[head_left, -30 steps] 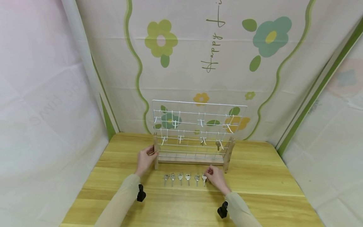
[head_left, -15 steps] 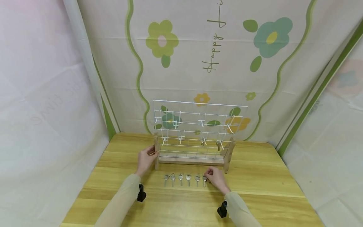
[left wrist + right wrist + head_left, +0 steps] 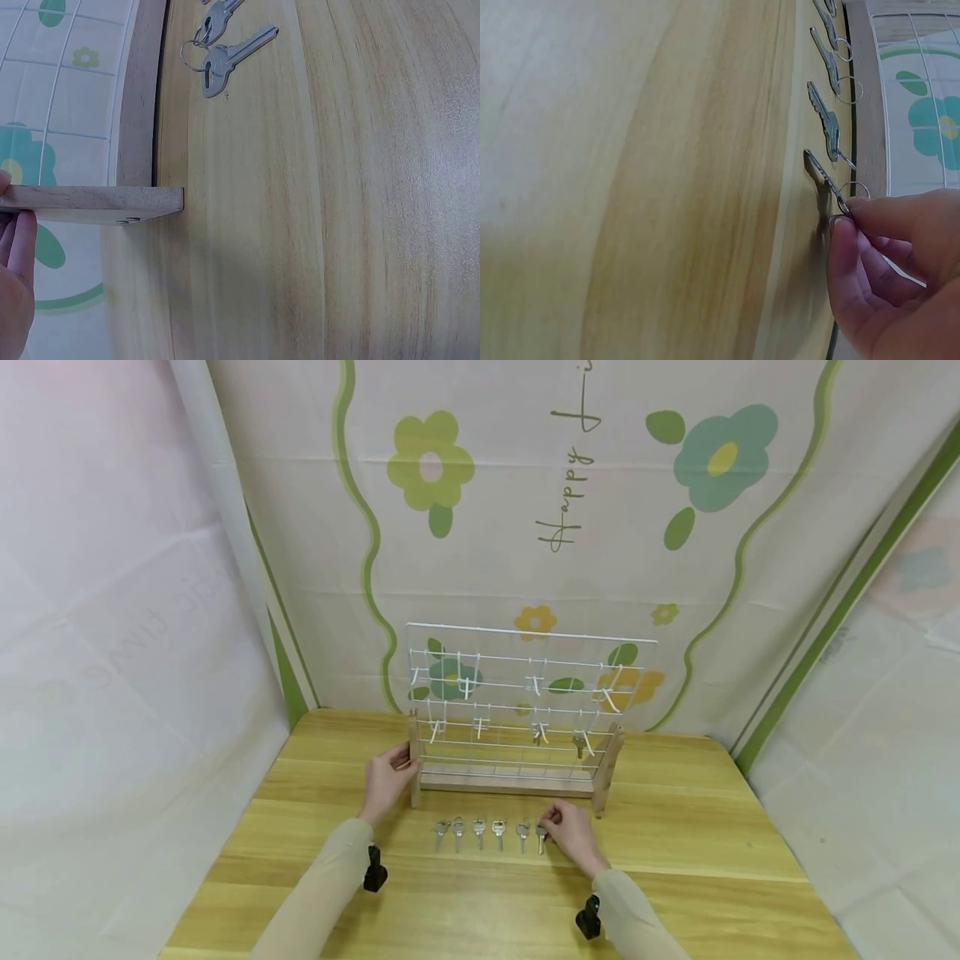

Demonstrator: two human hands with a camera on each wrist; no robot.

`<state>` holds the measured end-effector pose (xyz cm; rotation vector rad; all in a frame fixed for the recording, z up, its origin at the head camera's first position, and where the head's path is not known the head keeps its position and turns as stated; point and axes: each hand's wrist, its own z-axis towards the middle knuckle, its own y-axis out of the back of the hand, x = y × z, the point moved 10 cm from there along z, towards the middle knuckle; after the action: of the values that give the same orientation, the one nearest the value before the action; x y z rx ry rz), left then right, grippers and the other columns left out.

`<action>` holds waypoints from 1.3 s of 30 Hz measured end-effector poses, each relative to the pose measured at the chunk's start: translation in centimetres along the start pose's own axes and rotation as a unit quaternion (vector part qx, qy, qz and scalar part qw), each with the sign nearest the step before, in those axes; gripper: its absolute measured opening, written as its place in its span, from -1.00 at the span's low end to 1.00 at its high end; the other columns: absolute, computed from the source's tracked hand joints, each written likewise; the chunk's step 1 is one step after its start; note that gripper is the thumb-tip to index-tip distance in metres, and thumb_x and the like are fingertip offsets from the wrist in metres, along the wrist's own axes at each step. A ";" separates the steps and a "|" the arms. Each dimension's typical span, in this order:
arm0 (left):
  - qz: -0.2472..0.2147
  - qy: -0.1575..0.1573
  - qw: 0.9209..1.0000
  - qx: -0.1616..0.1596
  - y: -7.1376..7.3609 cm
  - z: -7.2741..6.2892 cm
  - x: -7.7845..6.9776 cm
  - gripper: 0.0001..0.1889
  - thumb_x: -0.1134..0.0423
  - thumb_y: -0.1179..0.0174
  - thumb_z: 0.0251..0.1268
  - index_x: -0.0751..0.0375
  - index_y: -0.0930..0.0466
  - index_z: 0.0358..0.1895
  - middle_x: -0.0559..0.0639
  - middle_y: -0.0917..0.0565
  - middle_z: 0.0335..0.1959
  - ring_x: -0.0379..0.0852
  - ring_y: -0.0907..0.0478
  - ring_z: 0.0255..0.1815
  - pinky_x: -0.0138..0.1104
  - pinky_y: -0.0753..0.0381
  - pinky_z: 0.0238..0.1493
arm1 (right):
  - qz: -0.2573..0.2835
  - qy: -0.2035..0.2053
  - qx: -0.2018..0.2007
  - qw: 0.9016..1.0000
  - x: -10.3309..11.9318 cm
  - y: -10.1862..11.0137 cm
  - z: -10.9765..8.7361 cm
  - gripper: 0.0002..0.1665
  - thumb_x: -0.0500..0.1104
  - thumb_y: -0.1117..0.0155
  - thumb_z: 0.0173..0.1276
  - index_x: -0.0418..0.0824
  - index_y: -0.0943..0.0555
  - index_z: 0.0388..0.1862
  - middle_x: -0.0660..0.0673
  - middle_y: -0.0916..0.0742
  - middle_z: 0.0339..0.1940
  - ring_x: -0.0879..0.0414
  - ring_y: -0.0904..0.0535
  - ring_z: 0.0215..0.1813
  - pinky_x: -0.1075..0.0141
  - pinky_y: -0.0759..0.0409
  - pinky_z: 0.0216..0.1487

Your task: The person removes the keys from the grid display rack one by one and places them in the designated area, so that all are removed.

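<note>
My left hand [image 3: 386, 783] grips the left wooden upright [image 3: 97, 197] of a white wire rack [image 3: 532, 637], thumb on one face and fingers on the other. At the right end of a row of silver keys, my right hand [image 3: 573, 832] pinches the head of one key [image 3: 826, 180] between thumb and forefinger. That key's ring [image 3: 853, 189] stands up beside the fingertips, and its blade points away from the hand. The other keys, such as this one [image 3: 498, 832], lie side by side on the table in front of the rack.
White hooks [image 3: 609, 699] project from the rack in two rows. A key [image 3: 579, 744] hangs on the lower right hook, with another [image 3: 537, 736] on the hook to its left. The wooden table [image 3: 480, 910] meets a flowered cloth [image 3: 480, 568] behind the rack.
The right fingers have closed on the rightmost key's head, and the key has turned slightly in the grip. My left hand stays on the upright.
</note>
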<state>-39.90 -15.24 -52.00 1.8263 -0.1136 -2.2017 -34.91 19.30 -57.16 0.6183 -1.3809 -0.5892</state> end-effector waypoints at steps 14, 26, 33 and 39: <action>-0.001 0.001 1.000 -0.004 0.0 -0.1 -0.1 -0.55 0.51 -0.29 0.22 0.49 -0.54 0.20 0.42 -0.64 0.13 0.27 -0.66 0.12 -0.27 -0.76 0.04 | -0.018 0.027 -0.016 0.999 0.5 0.3 -0.1 -0.90 -0.39 -0.42 0.17 -0.28 -0.64 -0.41 -0.09 -0.72 -0.49 0.24 -0.52 -0.46 0.53 -0.47 -0.52; -0.001 -0.012 1.000 -0.007 0.0 -0.1 -0.3 -0.54 0.54 -0.30 0.19 0.51 -0.53 0.20 0.45 -0.64 0.11 0.29 -0.66 0.10 -0.27 -0.78 0.01 | -0.031 0.037 -0.036 0.998 0.6 0.6 -0.1 -0.88 -0.42 -0.41 0.14 -0.29 -0.62 -0.44 -0.08 -0.71 -0.52 0.24 -0.52 -0.47 0.53 -0.48 -0.49; -0.008 -0.006 1.000 -0.005 0.1 -0.3 -0.2 -0.54 0.52 -0.31 0.19 0.50 -0.54 0.19 0.44 -0.64 0.11 0.29 -0.66 0.11 -0.29 -0.77 0.02 | -0.032 0.047 -0.031 0.998 0.9 0.7 -0.4 -0.88 -0.41 -0.40 0.15 -0.28 -0.61 -0.44 -0.09 -0.72 -0.51 0.25 -0.53 -0.47 0.53 -0.50 -0.49; -0.006 -0.002 1.000 0.001 0.0 -0.3 -0.1 -0.55 0.47 -0.32 0.22 0.48 -0.54 0.20 0.41 -0.64 0.12 0.25 -0.67 0.12 -0.32 -0.77 0.02 | -0.018 0.055 -0.044 0.997 1.7 1.5 -0.3 -0.91 -0.42 -0.39 0.17 -0.32 -0.62 -0.40 -0.12 -0.73 -0.47 0.20 -0.60 -0.42 0.51 -0.59 -0.45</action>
<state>-39.64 -15.19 -51.94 1.8277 -0.1073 -2.2151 -34.43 19.23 -54.93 0.5972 -1.2370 -0.6312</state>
